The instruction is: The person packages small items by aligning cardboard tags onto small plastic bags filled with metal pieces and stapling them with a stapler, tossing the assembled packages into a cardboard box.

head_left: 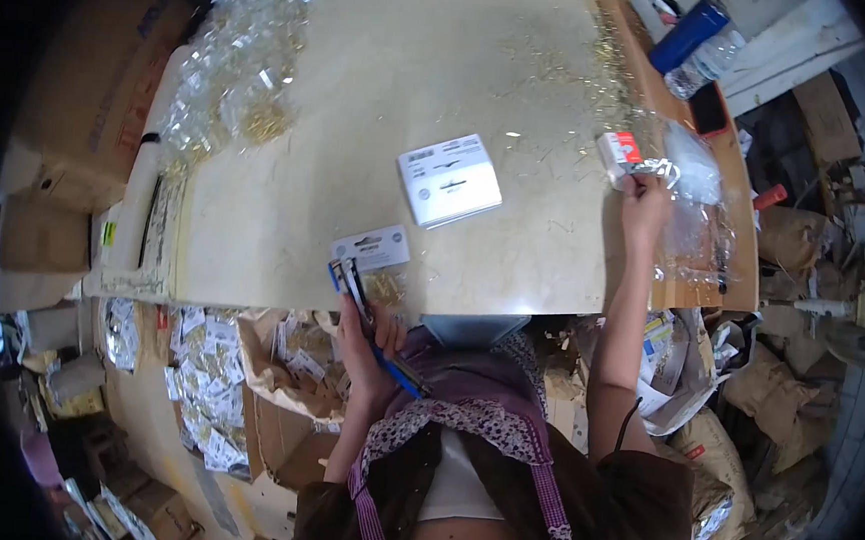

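My left hand (pixel 367 341) is wrapped around a blue and black stapler (pixel 354 287), which looks swung open lengthwise. Just beyond it, near the table's front edge, lies a small clear bag with a white header card (pixel 374 247) and gold-coloured pieces inside. My right hand (pixel 644 210) is at the right of the table, fingers pinched together at a small red and white box (pixel 620 155). Shiny silver bits show by those fingertips; whether they are gripped cannot be made out. Between the hands rests a stack of white printed cards (pixel 451 181).
Clear bags of gold pieces (pixel 250 77) are heaped at the back left. Loose gold pieces (pixel 607 72) line the right edge. Beyond are a blue bottle (pixel 690 34) and a phone (pixel 708 110). Below, packed bags (pixel 212 385) fill a container.
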`<state>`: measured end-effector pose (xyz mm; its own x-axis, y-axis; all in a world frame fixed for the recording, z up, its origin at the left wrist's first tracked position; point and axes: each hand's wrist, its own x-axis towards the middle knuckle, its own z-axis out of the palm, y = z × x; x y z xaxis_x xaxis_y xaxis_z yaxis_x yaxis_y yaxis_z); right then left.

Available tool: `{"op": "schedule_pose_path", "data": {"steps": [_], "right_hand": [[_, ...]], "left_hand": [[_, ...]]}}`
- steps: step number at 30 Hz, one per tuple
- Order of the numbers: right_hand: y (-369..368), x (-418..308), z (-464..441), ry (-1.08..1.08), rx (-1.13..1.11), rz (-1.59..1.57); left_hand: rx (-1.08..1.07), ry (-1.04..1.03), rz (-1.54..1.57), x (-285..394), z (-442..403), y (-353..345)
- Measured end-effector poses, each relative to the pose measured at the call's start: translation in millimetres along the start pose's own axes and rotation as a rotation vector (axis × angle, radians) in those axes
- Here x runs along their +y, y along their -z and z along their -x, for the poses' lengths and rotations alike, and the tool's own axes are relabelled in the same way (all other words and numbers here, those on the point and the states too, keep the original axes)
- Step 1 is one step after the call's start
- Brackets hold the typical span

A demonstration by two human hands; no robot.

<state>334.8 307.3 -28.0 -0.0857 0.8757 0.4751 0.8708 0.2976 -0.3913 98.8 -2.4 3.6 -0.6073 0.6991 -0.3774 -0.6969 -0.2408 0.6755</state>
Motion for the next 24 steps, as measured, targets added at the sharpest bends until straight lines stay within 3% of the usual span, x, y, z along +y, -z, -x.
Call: {"op": "schedule_pose_path", "data": {"steps": [10,14,18,20,22,24], "right_hand": [[-20.5,12.6,-4.8,-0.181,-0.030,-0.118],[-25.6,25.3,-7.5,-0.329,-0.098,-0.510],[-13.9,26.8,-4.2,-0.327,-0.089,-0.518],[14.4,8.4,2.5,-0.285,0.034,-0.276],[32.1,11.6,14.9,-0.276,0.010,-0.251],[48.7,13.1,29.2,-0.172,-0.154,-0.277]], "left_hand": [[0.009,-0.077,0.056,12.5,-2.4,8.7],[0.002,-0.075,0.066,13.8,-1.6,12.2],[0.033,-0.068,0.097,16.7,-1.9,13.5],[0.032,-0.071,0.103,17.9,-2.2,15.0],[0.043,-0.079,0.098,17.9,-2.6,16.7],[0.057,-0.082,0.092,17.1,-3.5,16.7]]}}
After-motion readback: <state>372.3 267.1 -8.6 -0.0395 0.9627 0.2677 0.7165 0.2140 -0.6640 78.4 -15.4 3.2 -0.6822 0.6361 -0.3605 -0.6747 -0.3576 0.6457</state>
